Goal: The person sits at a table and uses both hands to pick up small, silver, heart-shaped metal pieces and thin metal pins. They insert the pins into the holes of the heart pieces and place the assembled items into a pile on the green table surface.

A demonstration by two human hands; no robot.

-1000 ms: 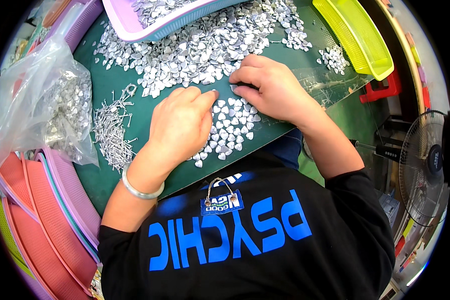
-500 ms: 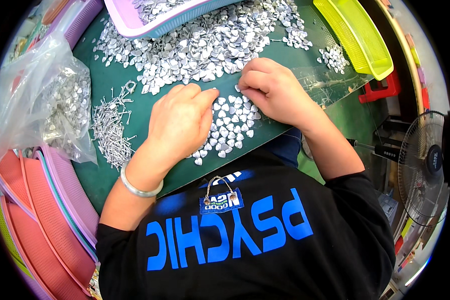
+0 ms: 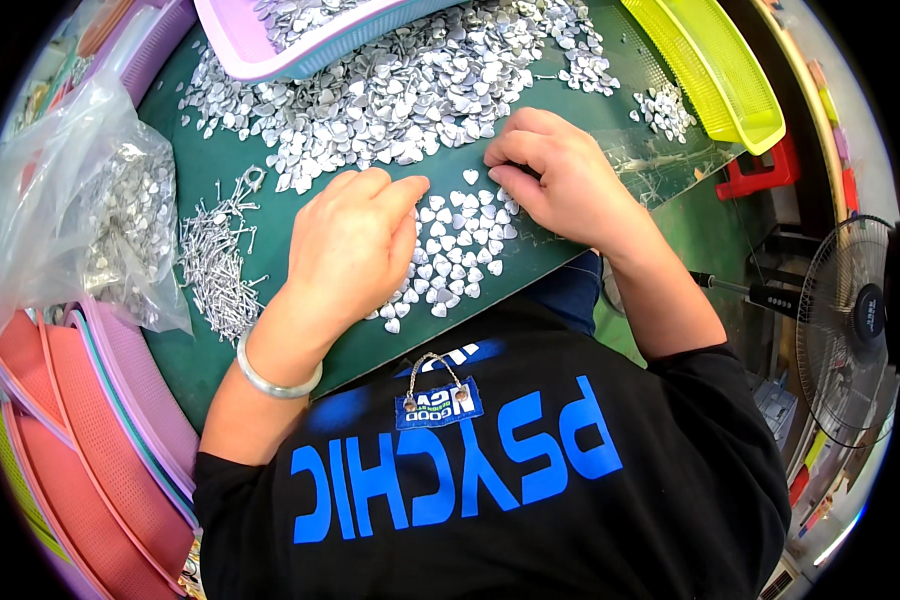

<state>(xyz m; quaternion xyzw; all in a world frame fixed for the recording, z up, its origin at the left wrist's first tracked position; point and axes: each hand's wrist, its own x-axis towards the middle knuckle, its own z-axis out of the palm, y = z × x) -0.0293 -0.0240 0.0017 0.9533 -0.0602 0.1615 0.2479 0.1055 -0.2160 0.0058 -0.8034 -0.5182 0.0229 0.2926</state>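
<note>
Beside many hearts (image 3: 464, 239), two hands (image 3: 350, 240)

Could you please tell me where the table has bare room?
The green table is bare between the pin pile and left hand, and between the right hand and small heart cluster. The large heart pile crowds its far side; loose hearts crowd the space between the hands.

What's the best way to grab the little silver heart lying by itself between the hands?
Pinch the little heart by opposite edges, probably from above with the nearer right hand: it lies flat on the green table, with some bare surface around it.
</note>
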